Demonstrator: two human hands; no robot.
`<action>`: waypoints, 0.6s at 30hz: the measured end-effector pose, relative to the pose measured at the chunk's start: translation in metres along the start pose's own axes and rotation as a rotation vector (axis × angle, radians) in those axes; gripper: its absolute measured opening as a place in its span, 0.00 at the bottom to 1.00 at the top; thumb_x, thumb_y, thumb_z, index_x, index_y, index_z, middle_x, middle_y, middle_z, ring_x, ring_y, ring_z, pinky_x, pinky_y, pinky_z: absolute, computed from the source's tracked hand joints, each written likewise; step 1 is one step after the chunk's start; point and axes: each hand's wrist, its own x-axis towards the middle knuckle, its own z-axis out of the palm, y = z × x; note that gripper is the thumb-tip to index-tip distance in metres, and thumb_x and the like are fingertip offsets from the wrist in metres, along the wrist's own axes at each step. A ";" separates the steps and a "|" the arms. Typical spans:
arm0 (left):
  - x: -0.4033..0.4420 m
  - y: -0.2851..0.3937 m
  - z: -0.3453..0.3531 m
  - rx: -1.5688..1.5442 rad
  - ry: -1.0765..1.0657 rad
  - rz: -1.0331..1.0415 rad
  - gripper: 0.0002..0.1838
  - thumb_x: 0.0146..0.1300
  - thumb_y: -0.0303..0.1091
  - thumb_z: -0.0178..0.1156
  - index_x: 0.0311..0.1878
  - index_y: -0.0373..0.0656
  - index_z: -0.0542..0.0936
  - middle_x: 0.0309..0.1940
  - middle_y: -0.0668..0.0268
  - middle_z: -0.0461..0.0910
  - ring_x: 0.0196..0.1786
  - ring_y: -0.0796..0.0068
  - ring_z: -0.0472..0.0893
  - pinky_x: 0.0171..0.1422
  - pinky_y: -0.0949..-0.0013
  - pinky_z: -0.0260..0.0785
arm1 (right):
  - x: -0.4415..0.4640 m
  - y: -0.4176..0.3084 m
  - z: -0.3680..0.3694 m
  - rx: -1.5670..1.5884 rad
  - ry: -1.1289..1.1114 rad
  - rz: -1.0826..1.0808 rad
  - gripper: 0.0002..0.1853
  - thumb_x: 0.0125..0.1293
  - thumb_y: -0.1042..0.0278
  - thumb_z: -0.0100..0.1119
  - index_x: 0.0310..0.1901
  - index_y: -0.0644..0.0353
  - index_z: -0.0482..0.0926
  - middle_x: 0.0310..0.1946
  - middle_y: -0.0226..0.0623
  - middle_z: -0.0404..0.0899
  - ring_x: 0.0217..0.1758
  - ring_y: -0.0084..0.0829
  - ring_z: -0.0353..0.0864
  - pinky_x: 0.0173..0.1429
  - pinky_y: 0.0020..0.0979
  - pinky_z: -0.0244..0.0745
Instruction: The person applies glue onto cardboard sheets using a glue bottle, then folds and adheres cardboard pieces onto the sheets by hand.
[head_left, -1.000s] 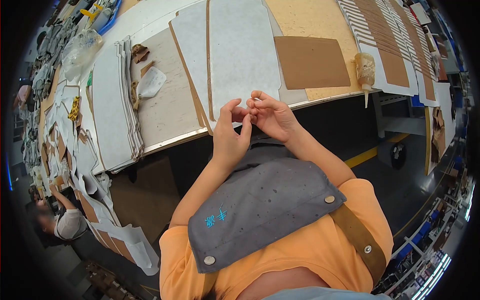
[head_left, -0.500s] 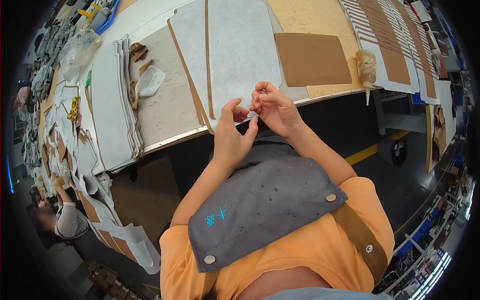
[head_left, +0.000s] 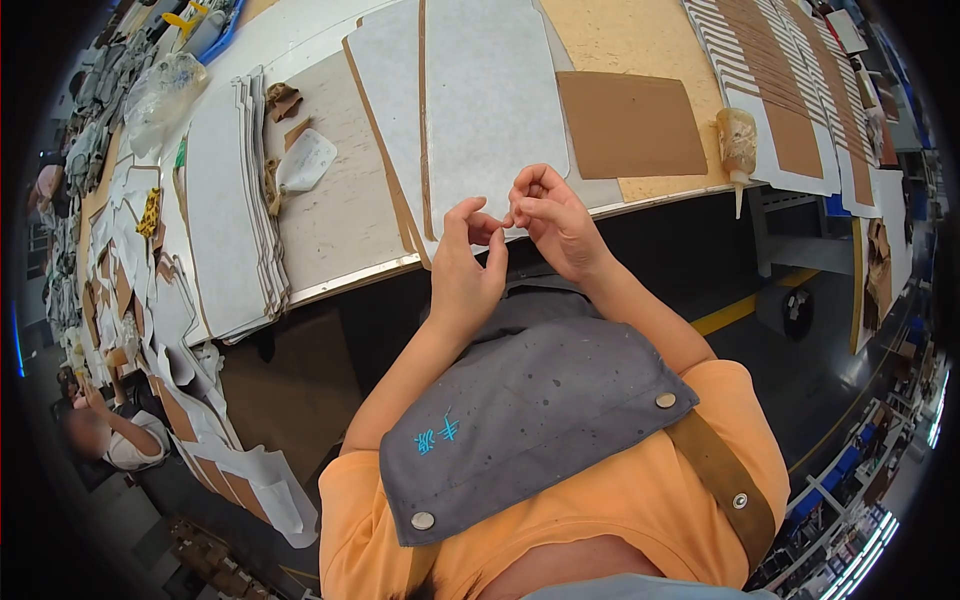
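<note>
Fingertips of the person's two hands have come closer together since half a second ago, when a clearer gap stood between them; at the far left, a co-worker in a pale top point(head_left: 138, 445) has brought an arm nearer the head. The person's left grip point(head_left: 465, 275) is curled, thumb and fingertips drawn close around a hollow; the right grip point(head_left: 565, 232) is bent, its thumb close to the index finger. Whether either pinches something small cannot be told.

Nearest to both is the large white flat sheet with rounded corners point(head_left: 490, 95), lying on the counter point(head_left: 335, 220) just beyond the grips, its near edge partly behind the fingertips; whether they touch it cannot be told. A narrow brown strip point(head_left: 424, 120) runs along the sheet's left side, with another white sheet edged in brown point(head_left: 385, 90) beside it. To the right lie a brown flat rectangular piece point(head_left: 632, 125) and a translucent, stained squeeze bottle point(head_left: 737, 145), its nozzle over the counter's near edge. Well to the left is a stack of long white pieces point(head_left: 225, 200).
</note>
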 end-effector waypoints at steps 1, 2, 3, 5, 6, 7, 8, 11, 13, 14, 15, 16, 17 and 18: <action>0.000 0.000 0.000 0.008 0.003 0.008 0.20 0.57 0.19 0.56 0.53 0.36 0.65 0.32 0.60 0.76 0.34 0.70 0.78 0.42 0.69 0.72 | 0.000 0.000 0.000 -0.008 -0.004 0.001 0.12 0.60 0.71 0.54 0.44 0.59 0.67 0.32 0.29 0.69 0.35 0.20 0.71 0.49 0.26 0.69; 0.000 0.000 0.000 0.015 0.005 0.015 0.20 0.57 0.19 0.56 0.53 0.36 0.65 0.32 0.60 0.76 0.34 0.70 0.78 0.42 0.69 0.72 | 0.000 -0.001 0.000 -0.015 -0.008 0.002 0.12 0.60 0.71 0.54 0.45 0.59 0.67 0.32 0.30 0.69 0.35 0.20 0.71 0.49 0.26 0.69; 0.000 0.000 0.000 0.017 0.006 0.019 0.20 0.57 0.19 0.56 0.53 0.36 0.65 0.32 0.60 0.76 0.34 0.70 0.78 0.42 0.69 0.72 | 0.000 -0.001 0.000 -0.023 -0.012 0.003 0.12 0.60 0.71 0.54 0.45 0.59 0.67 0.32 0.30 0.69 0.35 0.20 0.71 0.49 0.26 0.69; 0.000 0.000 0.000 0.021 0.009 0.027 0.20 0.56 0.18 0.56 0.53 0.36 0.65 0.32 0.60 0.76 0.34 0.70 0.78 0.42 0.69 0.71 | 0.000 -0.001 0.000 -0.027 -0.013 0.001 0.12 0.60 0.71 0.54 0.45 0.59 0.67 0.32 0.30 0.69 0.35 0.20 0.71 0.49 0.26 0.68; 0.000 0.000 0.000 0.020 0.008 0.034 0.21 0.56 0.18 0.56 0.53 0.36 0.65 0.32 0.60 0.76 0.34 0.70 0.78 0.42 0.69 0.71 | 0.000 -0.001 0.000 -0.029 -0.014 0.001 0.12 0.60 0.71 0.54 0.45 0.59 0.67 0.32 0.30 0.69 0.35 0.20 0.71 0.49 0.26 0.68; 0.000 -0.001 0.000 0.021 0.007 0.042 0.21 0.56 0.18 0.56 0.53 0.36 0.65 0.32 0.60 0.77 0.34 0.70 0.78 0.42 0.69 0.72 | 0.000 -0.001 0.000 -0.027 -0.013 0.001 0.12 0.60 0.71 0.54 0.45 0.59 0.67 0.32 0.30 0.69 0.35 0.20 0.71 0.49 0.26 0.68; 0.000 -0.001 0.000 0.021 0.006 0.049 0.21 0.56 0.18 0.56 0.53 0.36 0.65 0.32 0.60 0.77 0.34 0.69 0.78 0.42 0.69 0.72 | 0.000 -0.002 0.000 -0.026 -0.012 0.000 0.12 0.60 0.71 0.54 0.45 0.59 0.67 0.32 0.30 0.69 0.35 0.20 0.71 0.48 0.26 0.68; -0.001 -0.002 0.001 0.020 0.007 0.068 0.21 0.56 0.18 0.56 0.53 0.36 0.65 0.32 0.60 0.77 0.34 0.69 0.79 0.42 0.69 0.72 | 0.000 -0.002 0.000 -0.025 -0.017 -0.004 0.12 0.60 0.71 0.54 0.44 0.59 0.67 0.32 0.30 0.69 0.34 0.20 0.71 0.48 0.26 0.68; -0.001 -0.002 0.001 0.029 0.005 0.060 0.21 0.56 0.18 0.56 0.53 0.36 0.65 0.32 0.60 0.77 0.34 0.69 0.79 0.41 0.68 0.71 | 0.000 -0.001 -0.001 -0.028 -0.018 -0.002 0.12 0.60 0.71 0.54 0.44 0.59 0.67 0.32 0.30 0.69 0.34 0.20 0.70 0.48 0.26 0.68; -0.001 -0.002 0.001 0.034 0.005 0.056 0.21 0.56 0.18 0.56 0.53 0.36 0.65 0.31 0.60 0.77 0.34 0.68 0.79 0.41 0.68 0.71 | 0.000 -0.001 -0.001 -0.030 -0.016 0.002 0.12 0.60 0.71 0.54 0.44 0.59 0.67 0.32 0.30 0.69 0.34 0.20 0.70 0.48 0.26 0.68; -0.001 -0.002 0.001 0.042 0.007 0.060 0.21 0.56 0.18 0.57 0.53 0.36 0.65 0.31 0.60 0.77 0.34 0.68 0.79 0.41 0.68 0.71 | 0.000 -0.001 -0.002 -0.032 -0.014 0.006 0.12 0.60 0.71 0.54 0.45 0.59 0.67 0.32 0.30 0.69 0.34 0.20 0.70 0.48 0.26 0.67; -0.001 -0.002 0.001 0.048 0.008 0.064 0.21 0.56 0.18 0.57 0.53 0.36 0.65 0.31 0.60 0.77 0.34 0.68 0.79 0.41 0.68 0.71 | 0.000 -0.001 -0.002 -0.031 -0.017 0.006 0.12 0.60 0.71 0.54 0.45 0.59 0.67 0.32 0.29 0.68 0.34 0.20 0.70 0.48 0.25 0.67; -0.002 -0.002 0.001 0.055 0.010 0.068 0.21 0.56 0.18 0.57 0.52 0.36 0.66 0.31 0.60 0.77 0.34 0.68 0.79 0.41 0.67 0.71 | 0.000 -0.001 -0.002 -0.030 -0.020 0.006 0.12 0.60 0.71 0.54 0.45 0.59 0.67 0.32 0.29 0.68 0.34 0.20 0.69 0.48 0.25 0.67; -0.002 -0.002 0.001 0.060 0.014 0.083 0.20 0.56 0.18 0.57 0.52 0.36 0.66 0.31 0.60 0.77 0.34 0.67 0.79 0.40 0.67 0.71 | 0.000 -0.001 -0.002 -0.029 -0.024 0.005 0.12 0.60 0.71 0.54 0.45 0.59 0.67 0.32 0.29 0.68 0.35 0.20 0.69 0.48 0.25 0.67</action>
